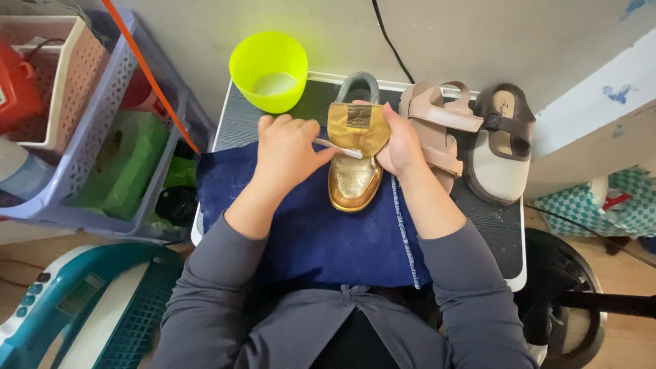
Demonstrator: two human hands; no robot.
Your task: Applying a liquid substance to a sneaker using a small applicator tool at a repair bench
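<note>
A small gold shoe [353, 179] lies toe toward me on a dark blue cloth [321, 232], its tongue folded up. My left hand [288, 149] grips a white toothbrush [339, 149] whose head rests on the shoe's upper. My right hand [400, 145] holds the shoe's right side and steadies it.
A yellow-green bowl [268, 68] stands at the small table's [502, 236] back left. A pink sandal [435, 131] and a brown-and-cream shoe [502, 147] lie right of the gold shoe. Lavender basket shelves [82, 147] stand to the left, a teal machine [75, 307] at lower left.
</note>
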